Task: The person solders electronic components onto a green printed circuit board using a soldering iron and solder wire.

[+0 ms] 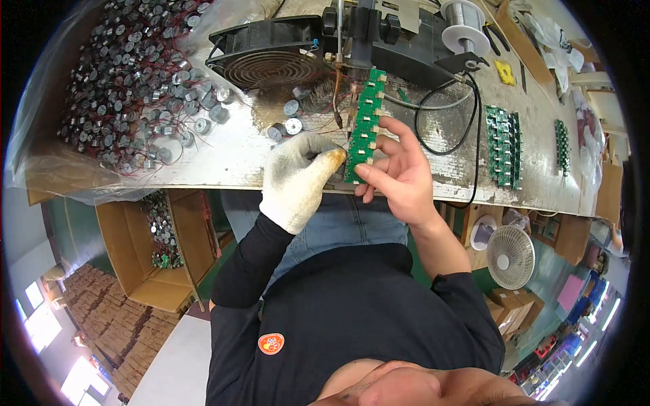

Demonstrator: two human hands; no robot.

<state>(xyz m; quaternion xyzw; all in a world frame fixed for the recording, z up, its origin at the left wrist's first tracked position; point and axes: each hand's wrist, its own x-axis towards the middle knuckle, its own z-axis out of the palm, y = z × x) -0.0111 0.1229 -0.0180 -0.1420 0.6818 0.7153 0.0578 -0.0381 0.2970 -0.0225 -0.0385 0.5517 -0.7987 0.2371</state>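
A long green circuit board strip (367, 116), lined with small pale connectors, stands at a steep slant over the table's front part. My right hand (406, 177), bare, grips its near end between thumb and fingers. Beside the strip's left edge, my left hand (296, 177) in a white work glove has thumb and forefinger pinched together; whatever is between them is hidden. Just beyond the glove, the dark tip of a soldering iron (338, 111) points down on its stand, left of the strip. Several small round metal motors (292, 126) lie near the glove.
A heap of wired motors (128, 88) covers the table's left. Behind the hands are a black fan (271, 57) and a solder wire spool (465, 28). A black cable (479, 135) crosses the right side near stacked circuit boards (503, 145). An open carton (145, 271) stands below left.
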